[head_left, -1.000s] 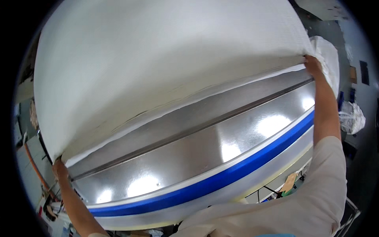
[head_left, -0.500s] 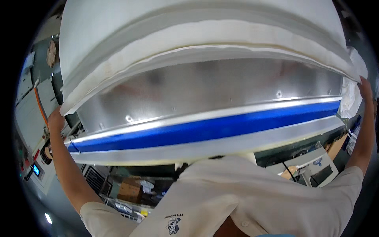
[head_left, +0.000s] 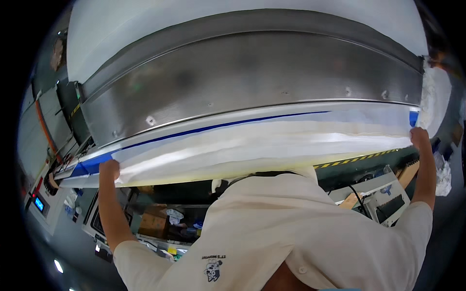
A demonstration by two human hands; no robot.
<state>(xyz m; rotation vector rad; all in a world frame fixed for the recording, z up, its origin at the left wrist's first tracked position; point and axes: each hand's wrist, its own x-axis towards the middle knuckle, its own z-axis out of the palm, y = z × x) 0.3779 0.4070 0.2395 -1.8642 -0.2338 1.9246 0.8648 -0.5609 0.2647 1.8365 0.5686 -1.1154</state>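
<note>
A long piece of thin white cloth (head_left: 252, 140) is stretched between my two hands along the front ledge of a machine. My left hand (head_left: 109, 169) is closed on its left end, and my right hand (head_left: 419, 137) grips its right end. The cloth covers most of a blue strip (head_left: 97, 163), which shows as a thin line along the far side and at both ends. Beyond the ledge rises a bare, shiny metal panel (head_left: 252, 68) with several small dents or screws. More white cloth (head_left: 233, 12) lies past the panel.
A crumpled white sheet (head_left: 437, 97) hangs at the machine's right end. At left stands a pale cabinet with a small lit screen (head_left: 39, 203) and an orange hose (head_left: 41, 123). Below the ledge are a cardboard box (head_left: 153, 219) and a white metal unit (head_left: 383, 196).
Both hands have come down toward me and closer together, bringing the cloth edge from above the metal panel onto the ledge. More of the panel shows, and the blue strip is mostly covered.
</note>
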